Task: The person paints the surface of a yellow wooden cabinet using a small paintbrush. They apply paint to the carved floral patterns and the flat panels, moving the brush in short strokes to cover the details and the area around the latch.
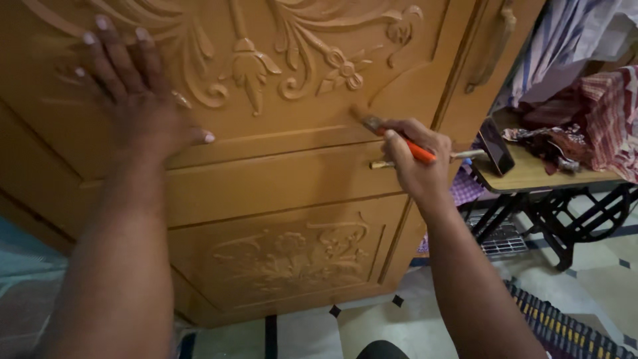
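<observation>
Gripping paintbrush (399, 139) | right hand (415, 159) | bristles on carved door (279, 179)

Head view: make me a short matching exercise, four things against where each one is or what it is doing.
Things:
1. left hand
2. right hand
3. phone
4. checked cloth

Places or states:
A. propped upright at the near edge of the small table
B. pressed flat, fingers spread, on the carved door
C. heaped on the table at the far right
D. gripping an orange-handled brush with its bristles on the door

Pairs: 1-B, 2-D, 3-A, 4-C
</observation>
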